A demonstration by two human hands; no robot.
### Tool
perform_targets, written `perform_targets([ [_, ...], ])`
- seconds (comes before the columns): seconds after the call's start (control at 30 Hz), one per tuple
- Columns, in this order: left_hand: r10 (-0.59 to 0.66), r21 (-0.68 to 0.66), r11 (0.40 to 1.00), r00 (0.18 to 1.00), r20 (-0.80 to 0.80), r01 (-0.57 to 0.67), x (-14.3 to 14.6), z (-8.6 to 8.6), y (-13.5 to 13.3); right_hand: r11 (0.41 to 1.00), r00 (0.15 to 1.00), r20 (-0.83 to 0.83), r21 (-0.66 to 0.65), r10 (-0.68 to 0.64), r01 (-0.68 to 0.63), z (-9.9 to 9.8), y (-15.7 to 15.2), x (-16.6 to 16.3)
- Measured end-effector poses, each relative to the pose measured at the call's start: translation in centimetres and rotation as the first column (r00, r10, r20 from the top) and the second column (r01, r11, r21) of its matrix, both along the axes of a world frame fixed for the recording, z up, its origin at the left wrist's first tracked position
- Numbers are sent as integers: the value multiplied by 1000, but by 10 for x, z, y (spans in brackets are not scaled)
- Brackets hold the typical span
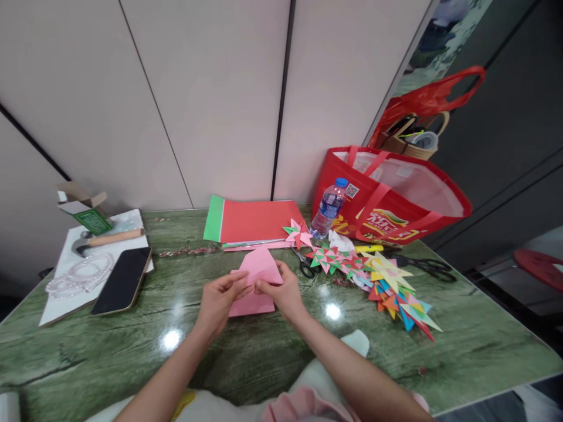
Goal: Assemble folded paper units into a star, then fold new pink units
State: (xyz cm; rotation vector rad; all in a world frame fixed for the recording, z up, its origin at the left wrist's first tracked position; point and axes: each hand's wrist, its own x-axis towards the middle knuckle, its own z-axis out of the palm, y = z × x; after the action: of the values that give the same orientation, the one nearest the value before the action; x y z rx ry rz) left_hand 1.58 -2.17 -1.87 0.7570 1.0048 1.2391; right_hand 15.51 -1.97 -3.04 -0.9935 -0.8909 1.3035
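Note:
Between my two hands is a folded sheet of pink paper, its upper corners slanting inward toward a blunt top. My left hand pinches its left lower edge. On the right side, my right hand grips it with the thumb in front and fingers behind. Another pink piece shows below the hands; whether it is a separate sheet on the table or part of the same one, I cannot tell. Black-handled scissors lie just right of my right hand.
Behind the hands lies a stack of coloured paper. Folded paper stars spread rightward, near a water bottle and a red bag. On the left are a phone, a hammer, a beaded string and a small box.

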Motion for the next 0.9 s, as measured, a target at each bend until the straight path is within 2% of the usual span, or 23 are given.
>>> perform_targets([
  [0.23,1,-15,1000,1000,7,-1,1,5,0,996,983,178,64,48,-60,1,5,9],
  [0.43,12,12,1000,1000,-3,-12,0,5,0,993,982,162,38,102,-109,6,7,15],
  [0.57,45,12,999,999,-9,-44,0,6,0,996,994,74,10,85,-86,8,12,23],
  [0.67,59,2,998,998,-20,-59,-1,9,0,997,993,83,11,81,-82,4,17,28],
  [0.73,89,2,996,996,-18,-89,-2,12,1,997,986,151,28,65,-70,0,22,35],
  [0.83,171,22,985,985,-5,-171,-6,16,4,995,939,339,98,-59,27,-4,33,64],
  [0.87,193,29,981,981,-4,-193,-8,16,6,990,891,440,127,-110,59,-4,38,79],
  [0.9,206,32,978,978,-4,-206,-9,16,7,985,795,586,155,-158,81,-3,43,96],
])
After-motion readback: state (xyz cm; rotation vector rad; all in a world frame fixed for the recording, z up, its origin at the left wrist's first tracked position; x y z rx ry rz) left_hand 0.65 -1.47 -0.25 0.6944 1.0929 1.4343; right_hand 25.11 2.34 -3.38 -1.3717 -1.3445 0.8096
